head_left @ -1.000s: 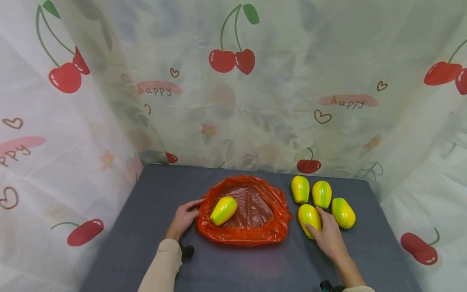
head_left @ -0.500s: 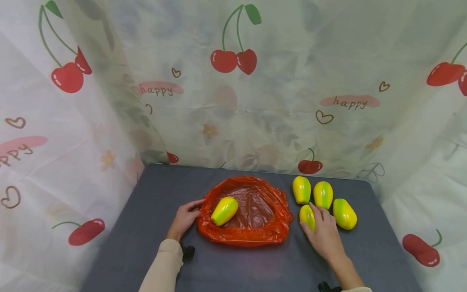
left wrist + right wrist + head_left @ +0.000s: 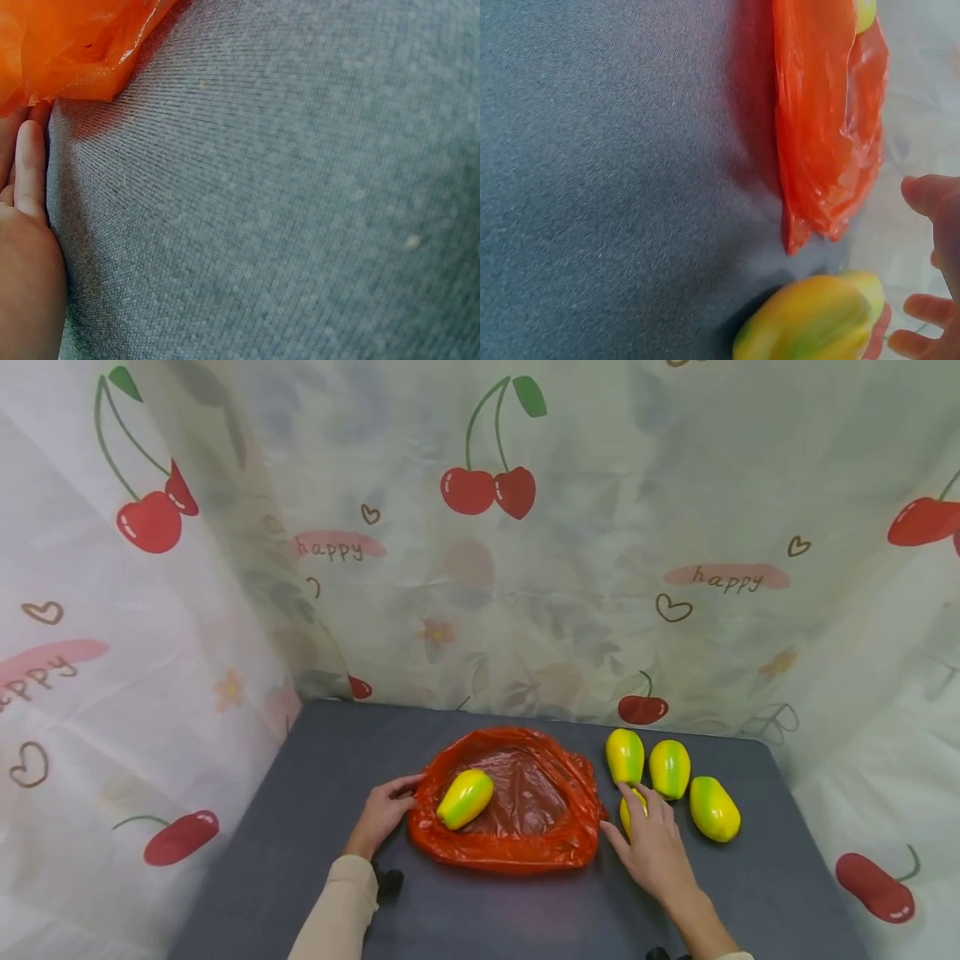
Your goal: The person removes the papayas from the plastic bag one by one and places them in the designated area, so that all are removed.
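Observation:
An orange-red plastic bag (image 3: 502,854) lies spread on the dark table with its mouth facing up. Inside it, toward the left, rests a yellow-green papaya (image 3: 465,800). My left hand (image 3: 382,814) touches the bag's left edge with extended fingers; their tips are partly hidden by the plastic. At the bag's right side, my right hand (image 3: 654,852) is over another papaya (image 3: 810,319), which it partly covers in the head view. Its thumb is spread away from that fruit and comes near the bag's right edge, as the right wrist view also shows.
Behind and right of my right hand lie three more papayas, the left one (image 3: 625,757), the middle one (image 3: 670,769) and the right one (image 3: 715,809). A cherry-printed curtain (image 3: 570,610) encloses the grey table (image 3: 480,927) at the back and sides.
My right hand has shifted left across the near papaya, its thumb moving off the fruit toward the bag. My left hand stays at the bag's edge. The head view has shifted slightly.

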Tool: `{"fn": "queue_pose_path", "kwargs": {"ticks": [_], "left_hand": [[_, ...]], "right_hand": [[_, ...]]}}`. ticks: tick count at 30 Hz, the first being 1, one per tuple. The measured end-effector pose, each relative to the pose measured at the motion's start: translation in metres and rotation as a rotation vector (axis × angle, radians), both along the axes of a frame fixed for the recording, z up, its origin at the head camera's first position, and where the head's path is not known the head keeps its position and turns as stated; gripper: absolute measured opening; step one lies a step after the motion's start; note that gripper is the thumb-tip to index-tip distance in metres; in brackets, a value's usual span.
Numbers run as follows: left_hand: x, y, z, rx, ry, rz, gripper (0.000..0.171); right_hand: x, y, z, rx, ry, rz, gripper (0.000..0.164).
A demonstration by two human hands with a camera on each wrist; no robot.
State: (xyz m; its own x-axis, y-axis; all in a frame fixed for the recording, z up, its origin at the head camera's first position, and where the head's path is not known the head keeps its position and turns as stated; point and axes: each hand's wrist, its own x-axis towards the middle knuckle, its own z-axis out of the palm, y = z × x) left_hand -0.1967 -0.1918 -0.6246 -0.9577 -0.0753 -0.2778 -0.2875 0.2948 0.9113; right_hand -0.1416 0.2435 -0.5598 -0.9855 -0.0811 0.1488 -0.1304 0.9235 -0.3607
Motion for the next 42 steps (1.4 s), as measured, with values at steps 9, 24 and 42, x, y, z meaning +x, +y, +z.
{"fn": "queue_pose_path", "kwargs": {"ticks": [9, 24, 42], "left_hand": [[0.001, -0.002, 0.000, 0.007, 0.001, 0.008, 0.044], [0.002, -0.003, -0.002, -0.010, 0.001, 0.020, 0.044], [-0.001, 0.000, -0.001, 0.002, 0.002, 0.014, 0.043]], "right_hand": [[-0.007, -0.019, 0.002, 0.015, 0.023, 0.094, 0.078], [-0.025, -0.067, 0.001, 0.046, -0.030, 0.199, 0.081], [-0.039, -0.107, 0.006, -0.006, -0.079, 0.362, 0.084]]}}
